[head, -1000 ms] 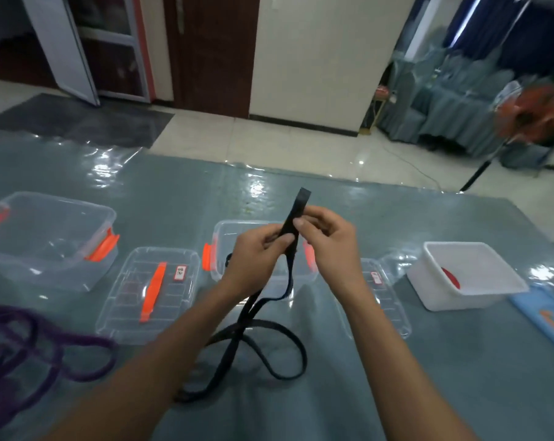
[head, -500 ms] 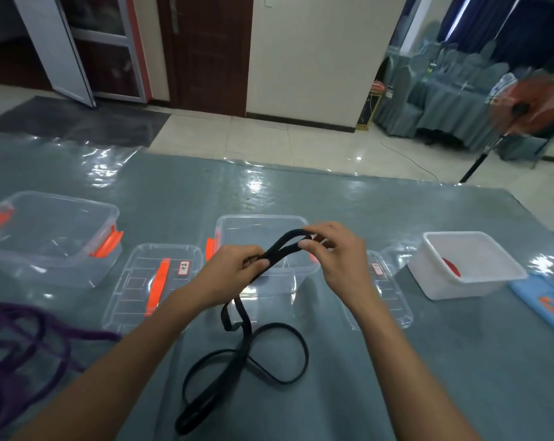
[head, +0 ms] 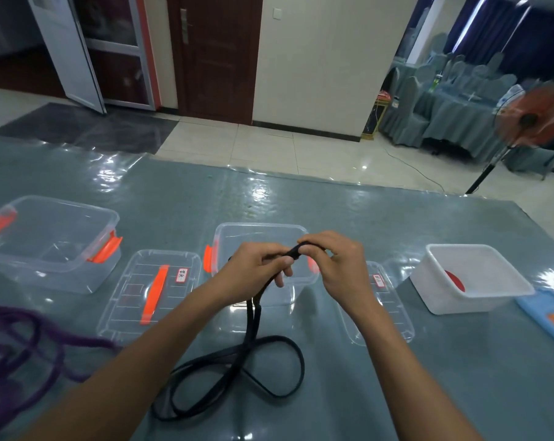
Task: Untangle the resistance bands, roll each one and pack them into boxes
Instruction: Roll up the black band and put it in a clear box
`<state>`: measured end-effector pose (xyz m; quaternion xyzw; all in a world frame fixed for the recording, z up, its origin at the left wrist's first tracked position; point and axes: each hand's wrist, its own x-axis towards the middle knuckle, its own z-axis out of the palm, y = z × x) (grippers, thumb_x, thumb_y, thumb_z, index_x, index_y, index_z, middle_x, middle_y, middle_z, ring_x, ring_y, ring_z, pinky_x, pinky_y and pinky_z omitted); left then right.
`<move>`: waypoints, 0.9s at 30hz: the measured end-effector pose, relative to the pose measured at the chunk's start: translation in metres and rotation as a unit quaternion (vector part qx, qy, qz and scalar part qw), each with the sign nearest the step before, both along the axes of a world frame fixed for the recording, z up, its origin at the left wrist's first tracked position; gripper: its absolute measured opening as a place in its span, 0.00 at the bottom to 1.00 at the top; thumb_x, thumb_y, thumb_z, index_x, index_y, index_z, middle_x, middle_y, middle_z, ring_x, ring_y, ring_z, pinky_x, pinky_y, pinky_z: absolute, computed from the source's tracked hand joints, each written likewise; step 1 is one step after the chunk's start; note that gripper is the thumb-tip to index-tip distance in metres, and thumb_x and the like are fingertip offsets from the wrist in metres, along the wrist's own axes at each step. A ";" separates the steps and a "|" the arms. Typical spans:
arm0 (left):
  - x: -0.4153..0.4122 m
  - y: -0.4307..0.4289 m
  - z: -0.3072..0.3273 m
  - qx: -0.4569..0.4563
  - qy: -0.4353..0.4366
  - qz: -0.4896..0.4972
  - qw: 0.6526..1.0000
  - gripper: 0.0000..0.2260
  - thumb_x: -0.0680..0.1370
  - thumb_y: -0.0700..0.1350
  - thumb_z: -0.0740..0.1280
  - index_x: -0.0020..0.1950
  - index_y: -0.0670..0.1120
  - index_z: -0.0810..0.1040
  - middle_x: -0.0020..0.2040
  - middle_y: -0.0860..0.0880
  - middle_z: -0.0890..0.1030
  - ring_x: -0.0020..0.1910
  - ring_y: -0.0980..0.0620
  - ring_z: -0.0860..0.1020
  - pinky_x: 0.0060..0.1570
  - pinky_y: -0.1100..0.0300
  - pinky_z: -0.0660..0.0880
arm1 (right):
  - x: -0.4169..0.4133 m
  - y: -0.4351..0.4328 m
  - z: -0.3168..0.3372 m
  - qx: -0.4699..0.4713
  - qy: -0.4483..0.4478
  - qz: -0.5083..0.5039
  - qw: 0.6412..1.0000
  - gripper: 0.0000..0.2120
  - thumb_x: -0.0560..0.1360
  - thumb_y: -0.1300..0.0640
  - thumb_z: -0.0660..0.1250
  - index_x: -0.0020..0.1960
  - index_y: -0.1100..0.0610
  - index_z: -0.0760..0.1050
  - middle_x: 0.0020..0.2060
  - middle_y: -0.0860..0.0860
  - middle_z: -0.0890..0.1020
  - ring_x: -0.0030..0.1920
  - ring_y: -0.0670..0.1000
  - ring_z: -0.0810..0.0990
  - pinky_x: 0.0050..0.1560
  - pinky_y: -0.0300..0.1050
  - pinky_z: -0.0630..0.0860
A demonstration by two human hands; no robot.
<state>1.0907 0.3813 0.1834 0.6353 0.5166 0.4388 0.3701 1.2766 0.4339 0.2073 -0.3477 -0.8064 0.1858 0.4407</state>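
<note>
A black resistance band [head: 250, 361] hangs from both my hands and lies in loose loops on the table in front of me. My left hand [head: 253, 270] and my right hand [head: 339, 265] pinch its folded upper end together, just above a clear open box [head: 259, 230] with orange latches. A tangle of purple bands [head: 11, 354] lies at the left edge. A second clear box [head: 46, 240] stands at the far left, and a white box [head: 470, 278] with something red inside stands at the right.
Two clear lids lie flat on the table: one with an orange handle [head: 151, 294] left of the middle box, the other [head: 384, 300] partly under my right forearm. A blue lid [head: 549, 319] lies at the right edge. An orange fan [head: 536, 116] stands beyond the table.
The band's upper end stood upright between my fingers; it is now bent over and my hands have come closer together and lower. The loops on the table have shifted.
</note>
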 end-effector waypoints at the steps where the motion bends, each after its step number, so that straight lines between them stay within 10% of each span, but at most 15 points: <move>1: 0.003 0.001 -0.001 0.004 0.012 0.012 1.000 0.06 0.81 0.44 0.66 0.52 0.50 0.84 0.40 0.51 0.84 0.37 0.48 0.83 0.48 0.44 0.80 | 0.001 0.002 -0.003 0.022 -0.010 -0.009 1.000 0.04 0.74 0.62 0.71 0.45 0.57 0.85 0.42 0.46 0.85 0.45 0.42 0.80 0.50 0.36 0.75; 11: 0.018 -0.001 -0.021 0.084 0.305 0.149 0.937 0.09 0.81 0.51 0.63 0.54 0.53 0.83 0.43 0.54 0.84 0.43 0.51 0.80 0.44 0.52 0.77 | 0.007 0.021 -0.031 0.140 -0.222 0.014 0.965 0.03 0.73 0.59 0.73 0.44 0.59 0.83 0.37 0.53 0.81 0.39 0.55 0.78 0.37 0.45 0.73; 18: 0.049 -0.009 -0.026 -0.007 -0.032 0.214 0.976 0.07 0.79 0.41 0.69 0.43 0.42 0.86 0.35 0.45 0.84 0.37 0.46 0.84 0.45 0.48 0.81 | 0.024 0.028 -0.040 0.170 -0.070 -0.079 0.980 0.01 0.72 0.63 0.74 0.42 0.59 0.83 0.36 0.51 0.81 0.37 0.51 0.76 0.41 0.35 0.68; 22: 0.070 -0.008 -0.027 -0.048 -0.139 0.223 0.964 0.04 0.77 0.40 0.73 0.49 0.45 0.87 0.40 0.45 0.87 0.44 0.44 0.86 0.55 0.45 0.81 | 0.021 0.003 -0.039 -0.060 0.091 -0.107 0.988 0.03 0.72 0.62 0.74 0.44 0.55 0.85 0.35 0.44 0.84 0.35 0.44 0.80 0.39 0.34 0.74; 27: 0.088 -0.009 -0.027 -0.050 -0.176 0.244 0.952 0.10 0.74 0.36 0.74 0.54 0.44 0.86 0.46 0.47 0.87 0.48 0.48 0.86 0.59 0.47 0.80 | 0.015 -0.014 -0.042 -0.337 0.229 -0.084 0.909 0.04 0.73 0.62 0.74 0.47 0.57 0.86 0.36 0.47 0.86 0.38 0.44 0.85 0.40 0.33 0.77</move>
